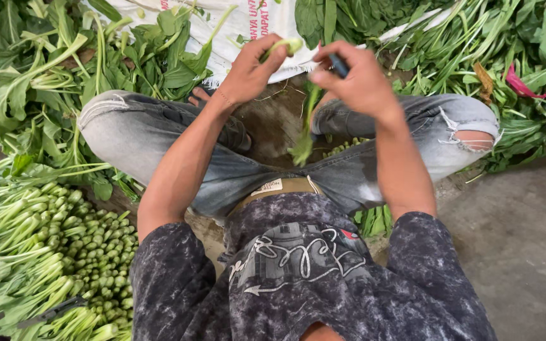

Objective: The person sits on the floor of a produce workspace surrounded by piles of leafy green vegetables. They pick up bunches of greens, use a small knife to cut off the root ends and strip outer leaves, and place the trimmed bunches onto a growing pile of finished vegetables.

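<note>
While left hand (248,72) pinches stalk (285,45), right hand (358,79) grips knife (339,65).

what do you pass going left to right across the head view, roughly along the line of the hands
loose leafy greens → left knee in grey jeans → left hand with a grip on a pale green stalk → right hand holding a dark handle → right knee, torn jeans → more greens

left hand (249,71): raised, fingers pinched | right hand (359,79): raised, fist closed | elbows bent, forearms converging
</note>
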Motion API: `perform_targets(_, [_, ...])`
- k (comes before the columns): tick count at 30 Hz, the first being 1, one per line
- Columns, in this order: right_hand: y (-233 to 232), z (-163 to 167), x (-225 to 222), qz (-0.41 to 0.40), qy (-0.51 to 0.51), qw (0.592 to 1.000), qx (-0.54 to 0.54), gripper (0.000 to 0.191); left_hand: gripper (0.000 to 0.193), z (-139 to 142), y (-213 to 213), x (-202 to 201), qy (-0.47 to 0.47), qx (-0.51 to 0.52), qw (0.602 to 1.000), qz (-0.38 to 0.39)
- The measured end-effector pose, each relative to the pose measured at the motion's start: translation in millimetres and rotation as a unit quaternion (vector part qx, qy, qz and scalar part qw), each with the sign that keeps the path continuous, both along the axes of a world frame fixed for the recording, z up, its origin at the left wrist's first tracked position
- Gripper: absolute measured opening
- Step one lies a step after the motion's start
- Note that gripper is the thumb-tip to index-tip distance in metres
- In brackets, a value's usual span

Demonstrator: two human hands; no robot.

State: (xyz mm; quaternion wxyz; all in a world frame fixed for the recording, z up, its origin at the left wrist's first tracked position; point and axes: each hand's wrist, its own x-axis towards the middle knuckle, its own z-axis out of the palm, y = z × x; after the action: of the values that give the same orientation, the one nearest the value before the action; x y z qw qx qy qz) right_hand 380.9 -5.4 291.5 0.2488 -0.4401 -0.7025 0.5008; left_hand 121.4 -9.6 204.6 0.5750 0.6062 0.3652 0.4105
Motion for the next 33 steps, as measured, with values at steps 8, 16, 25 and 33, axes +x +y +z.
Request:
perform_targets(8, [-18.5,3.2,-32.0,-0.024,-0.104,0.968,0.229,0.057,0.039,-6.6,-8.4,10.5,-0.183,-0.130,0.974,-0.007])
perform_targets(16, [-18.4,10.3,-37.2,-0.030,-0.143,0.956,0.253,0.053,0.028,11.2,-18.9,14.2,-0.156,-0.093,0.983,-0.029])
perform_targets(25, [-21.6,11.2,-36.2,-0.019,-0.125,0.951,0.283,0.057,0.017,21.9,-21.6,13.2,-0.062,-0.038,0.997,-0.001])
perform_targets(33, [-20.6,12.6,-36.9,-0.016,-0.123,0.954,0.274,0.057,0.018,16.2,-24.3,11.5,-0.077,-0.014,0.997,-0.013])
